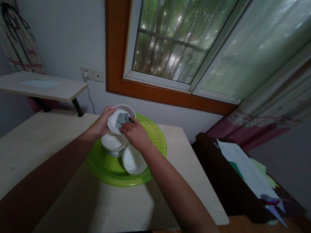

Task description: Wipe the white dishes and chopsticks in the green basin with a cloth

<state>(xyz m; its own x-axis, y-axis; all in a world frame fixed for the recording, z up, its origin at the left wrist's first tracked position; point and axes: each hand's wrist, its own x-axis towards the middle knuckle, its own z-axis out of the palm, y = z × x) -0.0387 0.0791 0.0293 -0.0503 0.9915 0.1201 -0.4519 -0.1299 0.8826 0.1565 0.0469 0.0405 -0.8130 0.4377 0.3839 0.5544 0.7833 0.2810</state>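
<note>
My left hand grips the rim of a white bowl, tilted up above a green plastic basin on the light wooden table. My right hand presses a grey-green cloth into that bowl. Under my hands, inside the basin, sit stacked white bowls and one more white bowl leaning to the right.
A raised wooden shelf stands at the back left. A wall socket is under the window. A dark cabinet with papers stands at the right beside a curtain.
</note>
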